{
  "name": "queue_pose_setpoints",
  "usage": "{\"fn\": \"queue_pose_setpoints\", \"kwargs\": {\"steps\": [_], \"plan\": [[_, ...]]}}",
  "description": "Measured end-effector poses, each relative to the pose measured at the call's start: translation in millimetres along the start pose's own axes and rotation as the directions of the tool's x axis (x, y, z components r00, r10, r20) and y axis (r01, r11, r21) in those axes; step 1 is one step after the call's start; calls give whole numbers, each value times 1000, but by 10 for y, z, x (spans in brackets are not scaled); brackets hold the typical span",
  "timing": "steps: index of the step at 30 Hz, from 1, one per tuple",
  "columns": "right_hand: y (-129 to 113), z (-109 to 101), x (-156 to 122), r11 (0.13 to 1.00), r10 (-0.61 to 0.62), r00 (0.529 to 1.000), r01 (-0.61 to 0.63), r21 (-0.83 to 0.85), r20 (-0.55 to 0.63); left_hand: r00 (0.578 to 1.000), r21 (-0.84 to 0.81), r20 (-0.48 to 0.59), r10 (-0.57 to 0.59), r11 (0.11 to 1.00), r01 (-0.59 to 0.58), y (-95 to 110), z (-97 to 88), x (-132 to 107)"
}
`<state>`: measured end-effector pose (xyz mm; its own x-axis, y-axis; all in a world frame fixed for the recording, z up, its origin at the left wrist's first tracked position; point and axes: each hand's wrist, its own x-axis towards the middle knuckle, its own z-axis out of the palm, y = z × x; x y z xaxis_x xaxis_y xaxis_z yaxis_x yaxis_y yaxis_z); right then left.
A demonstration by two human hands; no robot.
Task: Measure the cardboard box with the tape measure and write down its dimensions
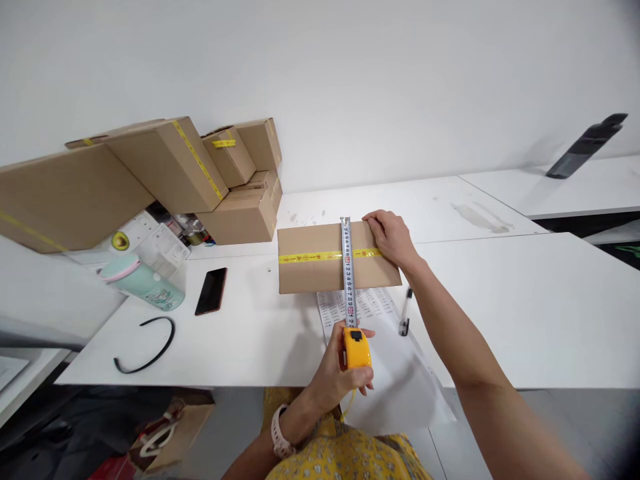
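A flat cardboard box (310, 273) sealed with yellow tape lies on the white table (525, 313) in front of me. My left hand (335, 373) is closed round a yellow tape measure (356, 348) near the table's front edge. Its steel blade (347, 267) runs away from me across the box top, hooked over the far edge. My right hand (393, 238) rests on the far right part of the box, fingers curled over its far edge beside the blade. A printed sheet of paper (390, 360) lies under the box and hangs over the table edge.
A pen (405, 312) lies right of the paper. A black phone (211, 291), a mint bottle (143, 280) and a black cable loop (147, 347) sit to the left. Stacked cardboard boxes (170, 167) stand at the back left. A dark object (585, 147) leans at far right.
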<state>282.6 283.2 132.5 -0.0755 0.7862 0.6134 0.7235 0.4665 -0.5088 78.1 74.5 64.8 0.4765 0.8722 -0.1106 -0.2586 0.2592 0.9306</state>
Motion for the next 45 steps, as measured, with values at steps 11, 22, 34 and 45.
{"fn": "queue_pose_setpoints", "kwargs": {"steps": [11,22,34,45], "plan": [[-18,-18,9,964,-204,969,223,-146,136,999,12,-16,-44,999,44,-45,177,33],[2,2,-4,983,-157,980,167,-73,126,999,132,-33,-10,991,15,-139,321,127],[-15,-16,-29,990,-109,987,118,-75,116,1000,118,0,3,993,-3,-133,266,80],[235,245,553,984,65,974,-27,-176,215,999,190,43,14,982,-22,-187,34,-303]]}}
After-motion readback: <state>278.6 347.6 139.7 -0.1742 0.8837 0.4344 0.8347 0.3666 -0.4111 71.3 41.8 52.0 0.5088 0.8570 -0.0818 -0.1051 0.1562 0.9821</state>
